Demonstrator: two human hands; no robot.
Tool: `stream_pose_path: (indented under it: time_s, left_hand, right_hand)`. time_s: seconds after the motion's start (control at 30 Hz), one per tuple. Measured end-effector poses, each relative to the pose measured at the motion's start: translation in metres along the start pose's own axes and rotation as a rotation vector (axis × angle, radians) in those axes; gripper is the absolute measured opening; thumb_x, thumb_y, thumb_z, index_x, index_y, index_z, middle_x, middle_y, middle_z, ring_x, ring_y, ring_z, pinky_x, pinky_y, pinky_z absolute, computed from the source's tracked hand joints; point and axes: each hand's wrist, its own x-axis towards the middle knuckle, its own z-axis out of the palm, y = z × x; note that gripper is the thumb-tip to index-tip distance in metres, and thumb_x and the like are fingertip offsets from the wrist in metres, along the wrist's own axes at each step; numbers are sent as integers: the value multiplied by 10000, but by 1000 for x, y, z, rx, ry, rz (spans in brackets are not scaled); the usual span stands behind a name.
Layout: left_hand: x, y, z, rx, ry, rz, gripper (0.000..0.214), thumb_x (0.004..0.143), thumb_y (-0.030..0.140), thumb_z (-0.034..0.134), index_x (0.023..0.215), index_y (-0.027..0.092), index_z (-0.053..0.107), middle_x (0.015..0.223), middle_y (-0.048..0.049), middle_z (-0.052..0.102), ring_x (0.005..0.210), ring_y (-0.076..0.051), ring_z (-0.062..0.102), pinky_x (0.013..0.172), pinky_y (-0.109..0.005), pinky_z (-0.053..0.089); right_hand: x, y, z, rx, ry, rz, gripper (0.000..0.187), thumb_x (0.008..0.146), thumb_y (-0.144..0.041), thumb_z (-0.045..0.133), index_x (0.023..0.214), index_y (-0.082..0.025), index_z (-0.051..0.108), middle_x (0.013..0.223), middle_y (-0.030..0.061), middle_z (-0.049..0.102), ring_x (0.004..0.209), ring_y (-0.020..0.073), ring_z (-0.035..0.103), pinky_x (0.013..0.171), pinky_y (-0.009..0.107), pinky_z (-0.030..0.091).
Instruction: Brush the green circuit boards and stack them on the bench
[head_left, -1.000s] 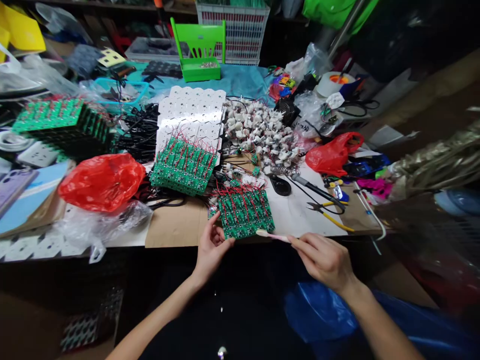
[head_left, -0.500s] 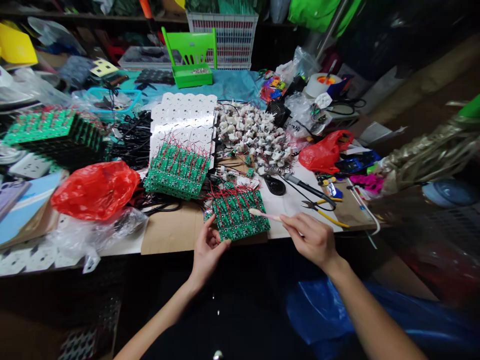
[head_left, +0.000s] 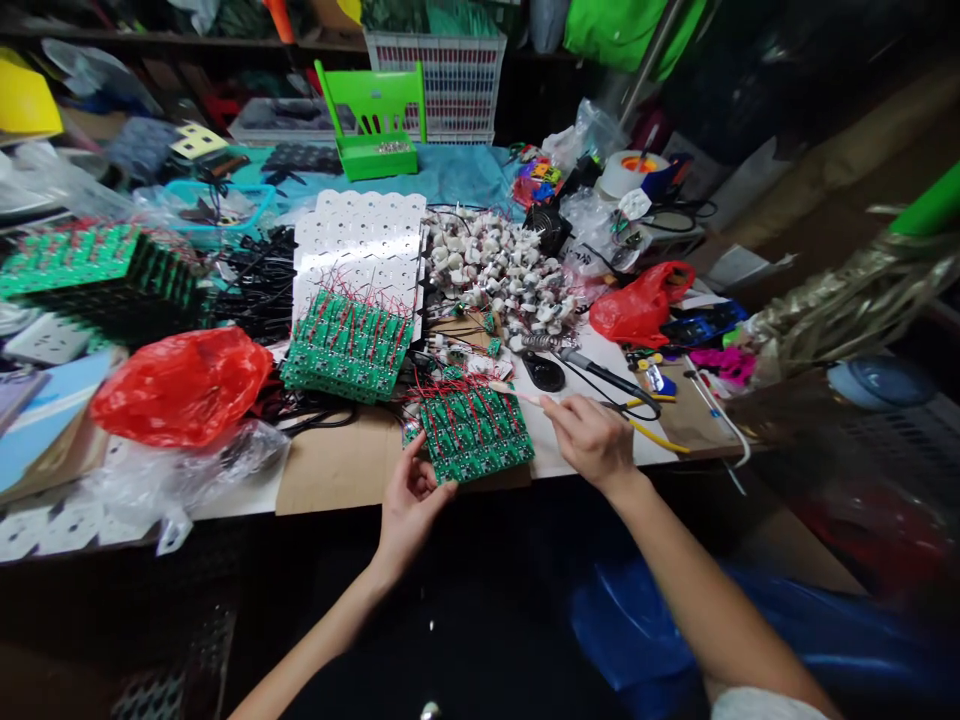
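A green circuit board panel (head_left: 480, 438) with rows of thin red wires lies at the table's front edge, slightly tilted. My left hand (head_left: 411, 492) grips its near left corner, thumb on top and fingers curled at the side. Over the panel's far right part, a slim pink toothbrush (head_left: 523, 394) with a pale head is pinched in my right hand (head_left: 592, 440). The brush head is close to the red wires; whether it touches them I cannot tell. Behind and left, a stack of similar wired panels (head_left: 345, 345) rests against white perforated sheets (head_left: 358, 235).
A soldering iron (head_left: 611, 380), a black round piece (head_left: 543, 372) and yellow-handled pliers (head_left: 660, 436) lie right of the panel. Beyond is a heap of small white parts (head_left: 499, 265). Red bags (head_left: 184, 385) and taller board stacks (head_left: 75, 260) crowd the left.
My right hand has moved left and away from me, carrying the toothbrush from the panel's middle to its far right part. My left hand keeps its hold. The view has shifted slightly.
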Motion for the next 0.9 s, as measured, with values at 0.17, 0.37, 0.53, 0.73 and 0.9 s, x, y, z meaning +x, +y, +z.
stream_pose_path:
  time_s: [0.17, 0.37, 0.53, 0.73, 0.9]
  left_hand:
    - [-8, 27, 8, 35, 21, 45, 700, 694, 241, 817, 1340, 263, 549, 735, 61, 522, 661, -93, 506, 621, -200, 435]
    - [21, 64, -1, -232, -84, -141, 682, 621, 184, 801, 1271, 209, 596, 668, 74, 541, 625, -142, 643, 709, -329, 552]
    - [52, 88, -26, -287, -65, -93, 449, 627, 201, 764, 1068, 145, 694, 631, 36, 600, 688, -182, 704, 754, -343, 573]
    - [64, 80, -23, -369, -16, -148, 517, 533, 139, 801, 1034, 152, 676, 813, 26, 621, 700, -111, 646, 764, -311, 591]
    - [68, 66, -10, -238, -10, -115, 692, 547, 213, 880, 1170, 156, 585, 757, 33, 613, 654, -107, 596, 629, -257, 538]
  right_hand:
    - [0, -6, -6, 363, 134, 173, 212, 964, -230, 570, 1101, -217, 731, 828, 48, 705, 729, 152, 641, 665, 262, 477]
    - [-29, -12, -18, 526, 217, 275, 206, 926, -191, 626, 1111, -236, 704, 909, 59, 727, 766, 184, 674, 671, 311, 543]
    - [-36, -21, -14, 594, 178, 362, 180, 928, -276, 629, 1079, -238, 720, 910, 77, 739, 793, 216, 696, 699, 349, 569]
    - [-33, -48, 13, 795, -7, 616, 301, 937, -462, 586, 1052, -208, 699, 837, 47, 735, 615, 169, 662, 577, 291, 552]
    - [-27, -65, 24, 851, -1, 757, 336, 933, -510, 570, 1019, -198, 660, 810, 35, 715, 543, 142, 637, 502, 250, 506]
